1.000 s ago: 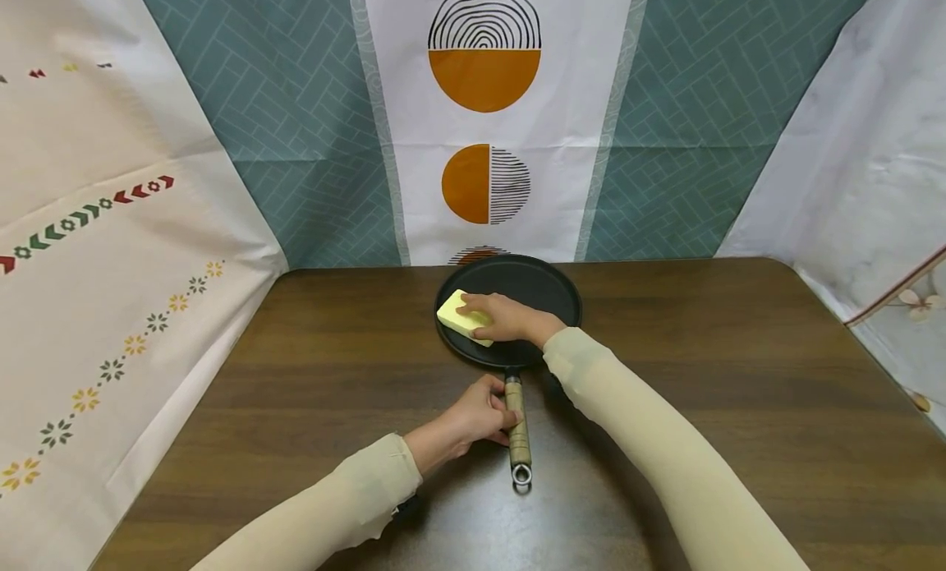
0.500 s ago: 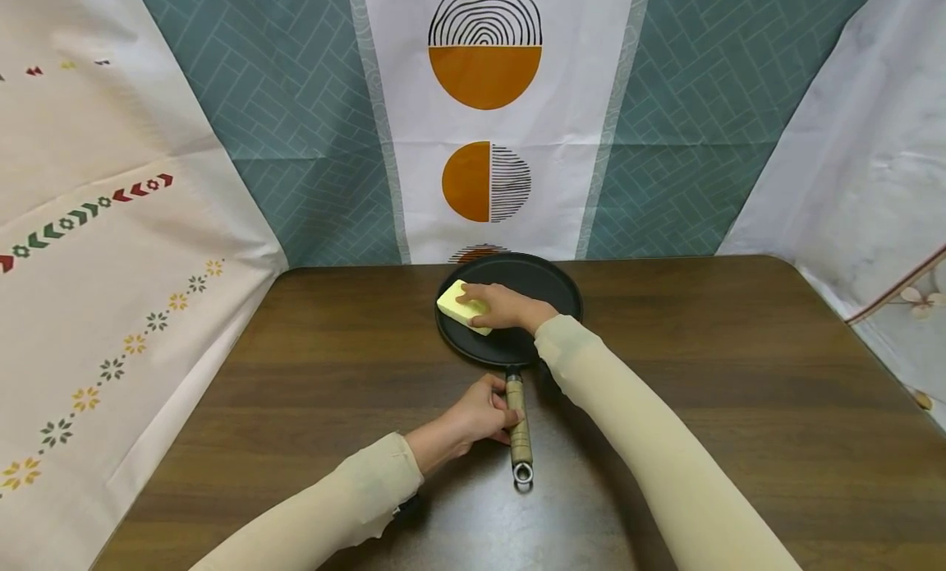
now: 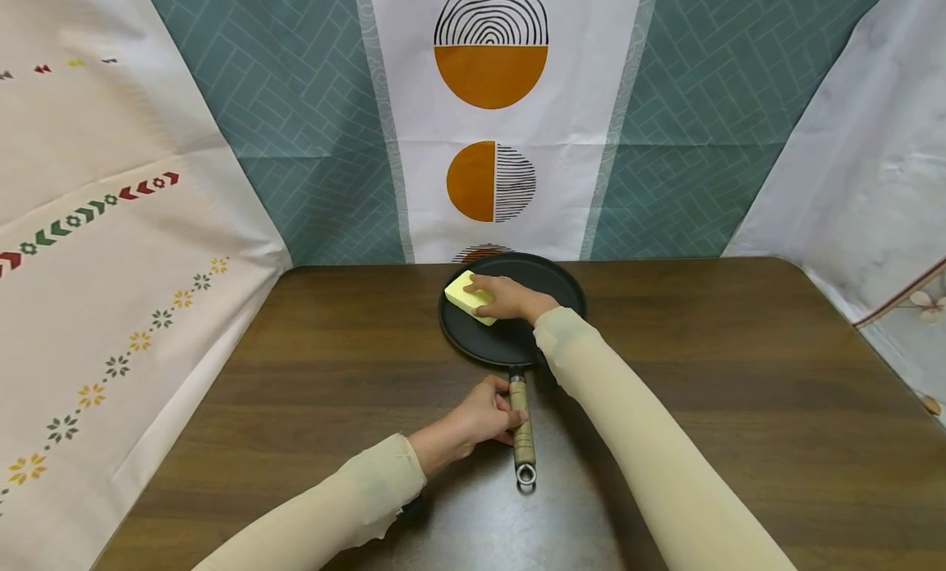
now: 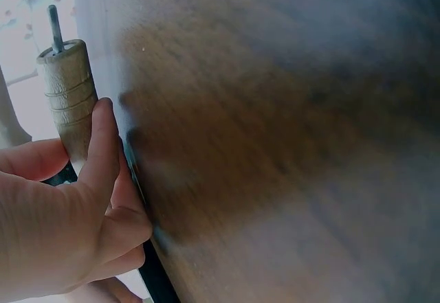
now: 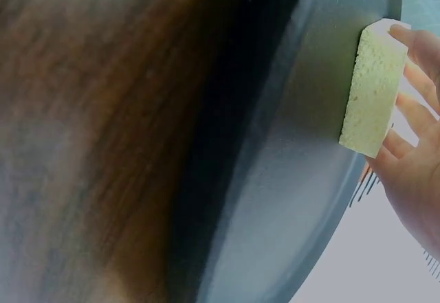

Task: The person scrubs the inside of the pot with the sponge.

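Observation:
A round black flat pan (image 3: 488, 341) lies at the far side of the table, its wooden handle (image 3: 523, 444) pointing toward me. My left hand (image 3: 476, 415) grips that handle from the left, thumb and fingers on either side; the handle's ringed end sticks out past the hand in the left wrist view. Over the pan's left half, my right hand (image 3: 506, 297) holds a pale yellow sponge (image 3: 466, 298) flat against the cooking surface. In the right wrist view the sponge (image 5: 375, 90) shows its porous side, with the fingers spread along its back.
The dark wooden table (image 3: 355, 324) extends to both sides of the pan. Behind it hangs a teal and white patterned cloth (image 3: 495, 127), close to the pan's far rim. Pale cloths (image 3: 148, 226) hang at the left and right.
My right hand has slid the sponge away from me across the pan, toward its far left rim. The left hand keeps its grip on the handle, and the pan stays in place.

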`<move>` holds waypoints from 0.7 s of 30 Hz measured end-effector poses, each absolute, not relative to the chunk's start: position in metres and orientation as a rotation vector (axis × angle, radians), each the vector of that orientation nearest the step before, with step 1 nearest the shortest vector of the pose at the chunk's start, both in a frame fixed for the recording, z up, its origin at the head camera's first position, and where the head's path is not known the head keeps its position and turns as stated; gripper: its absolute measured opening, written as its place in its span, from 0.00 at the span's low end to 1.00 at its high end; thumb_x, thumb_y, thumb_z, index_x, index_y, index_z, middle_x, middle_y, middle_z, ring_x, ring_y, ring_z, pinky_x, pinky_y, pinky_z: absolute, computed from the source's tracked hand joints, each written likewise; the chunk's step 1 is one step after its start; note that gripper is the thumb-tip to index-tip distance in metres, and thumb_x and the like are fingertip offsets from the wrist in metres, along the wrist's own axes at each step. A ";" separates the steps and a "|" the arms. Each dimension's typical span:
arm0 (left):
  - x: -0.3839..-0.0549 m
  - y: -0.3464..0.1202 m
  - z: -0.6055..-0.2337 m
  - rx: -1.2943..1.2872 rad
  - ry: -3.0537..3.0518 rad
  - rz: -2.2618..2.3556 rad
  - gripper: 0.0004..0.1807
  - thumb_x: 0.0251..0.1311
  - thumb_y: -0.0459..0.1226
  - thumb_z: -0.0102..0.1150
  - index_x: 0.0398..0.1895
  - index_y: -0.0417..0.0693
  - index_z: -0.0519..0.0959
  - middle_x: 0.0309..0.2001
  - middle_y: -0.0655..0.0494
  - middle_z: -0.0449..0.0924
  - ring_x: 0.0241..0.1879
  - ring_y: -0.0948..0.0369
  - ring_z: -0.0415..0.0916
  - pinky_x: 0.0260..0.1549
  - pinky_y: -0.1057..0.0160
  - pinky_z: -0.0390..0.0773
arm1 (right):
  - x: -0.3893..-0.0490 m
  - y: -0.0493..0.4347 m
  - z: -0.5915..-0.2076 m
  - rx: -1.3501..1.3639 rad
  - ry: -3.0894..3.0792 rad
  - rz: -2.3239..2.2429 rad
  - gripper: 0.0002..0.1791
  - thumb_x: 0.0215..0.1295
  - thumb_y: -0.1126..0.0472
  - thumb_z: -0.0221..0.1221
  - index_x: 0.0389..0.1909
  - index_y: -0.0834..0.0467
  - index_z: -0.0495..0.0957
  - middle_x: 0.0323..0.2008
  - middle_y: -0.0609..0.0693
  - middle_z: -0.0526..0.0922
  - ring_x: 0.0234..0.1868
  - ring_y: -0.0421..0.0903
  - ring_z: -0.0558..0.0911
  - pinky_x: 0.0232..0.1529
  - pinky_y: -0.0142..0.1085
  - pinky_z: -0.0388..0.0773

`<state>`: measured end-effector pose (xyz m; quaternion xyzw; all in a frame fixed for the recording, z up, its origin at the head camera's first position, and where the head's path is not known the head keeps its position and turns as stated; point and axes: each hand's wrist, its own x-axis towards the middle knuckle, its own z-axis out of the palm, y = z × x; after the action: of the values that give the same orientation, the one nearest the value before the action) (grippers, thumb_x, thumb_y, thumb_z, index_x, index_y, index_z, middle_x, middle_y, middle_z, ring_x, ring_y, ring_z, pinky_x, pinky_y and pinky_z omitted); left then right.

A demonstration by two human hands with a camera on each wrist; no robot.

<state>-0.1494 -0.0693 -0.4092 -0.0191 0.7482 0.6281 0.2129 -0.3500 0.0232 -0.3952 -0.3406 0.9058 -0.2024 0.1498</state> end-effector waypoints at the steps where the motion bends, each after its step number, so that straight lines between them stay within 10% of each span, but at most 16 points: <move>1: -0.149 -0.069 -0.409 -0.053 2.077 1.744 0.25 0.58 0.23 0.59 0.55 0.30 0.60 0.31 0.48 0.64 0.24 0.58 0.73 0.26 0.57 0.85 | -0.351 0.024 -0.395 -0.966 2.607 -0.587 0.31 0.68 0.57 0.58 0.70 0.55 0.63 0.74 0.54 0.51 0.73 0.55 0.54 0.72 0.46 0.54; 21: -0.149 -0.068 -0.410 -0.049 2.083 1.761 0.24 0.58 0.22 0.58 0.55 0.29 0.60 0.31 0.48 0.64 0.26 0.55 0.75 0.27 0.56 0.86 | -0.367 0.045 -0.400 -0.771 2.660 -0.682 0.32 0.70 0.55 0.55 0.72 0.56 0.59 0.75 0.55 0.48 0.72 0.54 0.55 0.72 0.47 0.55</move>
<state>-0.1493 -0.0679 -0.4102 -0.0176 0.7473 0.6317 0.2056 -0.3673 0.0445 -0.3999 -0.2674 0.9229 -0.2365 0.1441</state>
